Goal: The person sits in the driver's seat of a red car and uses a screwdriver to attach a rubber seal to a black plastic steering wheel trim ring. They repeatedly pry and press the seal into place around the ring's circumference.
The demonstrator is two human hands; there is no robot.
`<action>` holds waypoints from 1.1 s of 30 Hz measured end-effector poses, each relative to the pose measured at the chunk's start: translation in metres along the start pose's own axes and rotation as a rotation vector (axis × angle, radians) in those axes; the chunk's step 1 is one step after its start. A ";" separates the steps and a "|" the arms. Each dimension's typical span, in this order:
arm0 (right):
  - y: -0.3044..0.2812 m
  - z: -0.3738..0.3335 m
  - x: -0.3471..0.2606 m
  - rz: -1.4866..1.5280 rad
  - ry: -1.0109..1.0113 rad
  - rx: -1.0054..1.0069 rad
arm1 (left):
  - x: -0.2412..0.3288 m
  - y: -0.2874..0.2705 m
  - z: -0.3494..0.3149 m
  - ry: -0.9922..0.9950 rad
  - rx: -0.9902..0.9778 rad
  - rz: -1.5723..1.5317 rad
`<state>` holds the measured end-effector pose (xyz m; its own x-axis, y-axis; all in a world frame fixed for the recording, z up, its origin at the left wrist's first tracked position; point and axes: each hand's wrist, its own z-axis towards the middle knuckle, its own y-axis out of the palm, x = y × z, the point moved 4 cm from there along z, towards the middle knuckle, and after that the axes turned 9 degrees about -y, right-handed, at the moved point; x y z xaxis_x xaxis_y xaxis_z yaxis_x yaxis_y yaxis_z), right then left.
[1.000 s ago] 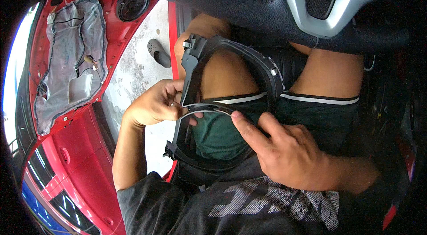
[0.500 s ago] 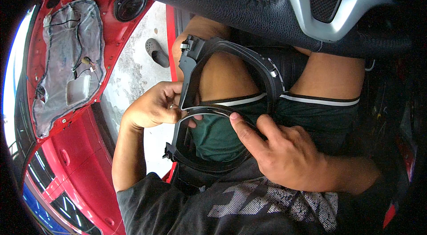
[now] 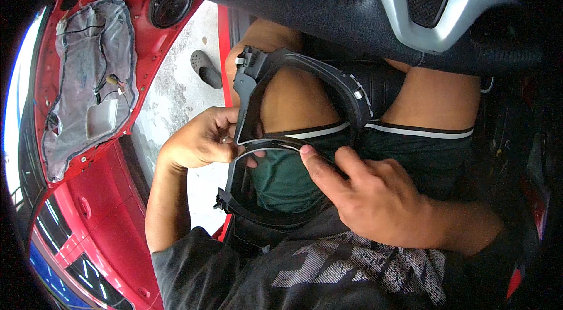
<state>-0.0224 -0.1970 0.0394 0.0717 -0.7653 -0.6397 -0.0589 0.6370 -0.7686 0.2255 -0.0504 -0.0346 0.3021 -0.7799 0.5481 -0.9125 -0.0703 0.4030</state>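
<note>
A black plastic frame with two rounded openings, like a gauge cluster surround [image 3: 248, 92], lies across my lap with clips along its outer edge. My left hand [image 3: 202, 139] is closed on its left side, at the narrow bar where the two openings meet. My right hand [image 3: 375, 192] grips the frame from the right. Its index fingertip presses on that curved bar, while the other fingers bend over the frame's right side and hide part of it. The right thumb is out of sight.
A leather steering wheel [image 3: 264, 2] with a silver spoke [image 3: 404, 17] hangs close above my thighs. On the left, a red car door [image 3: 149, 52] stands open, its inner panel off and wires exposed. A grey clog [image 3: 205, 69] rests on the concrete floor [image 3: 179, 75].
The frame and both hands have shifted very slightly to the left. Both hands keep the same hold, the right index fingertip still on the bar.
</note>
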 end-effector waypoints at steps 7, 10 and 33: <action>0.009 0.004 -0.002 -0.153 -0.070 0.067 | -0.001 -0.001 -0.001 -0.016 0.017 0.017; 0.012 0.003 -0.002 -0.223 -0.105 0.079 | 0.003 0.002 -0.002 -0.027 0.029 0.027; 0.010 0.014 0.002 -0.347 -0.196 0.085 | 0.002 0.003 -0.006 -0.055 0.075 0.053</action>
<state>-0.0086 -0.1910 0.0308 0.2619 -0.9090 -0.3241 0.0837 0.3560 -0.9307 0.2248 -0.0484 -0.0283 0.2395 -0.8168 0.5249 -0.9455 -0.0733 0.3174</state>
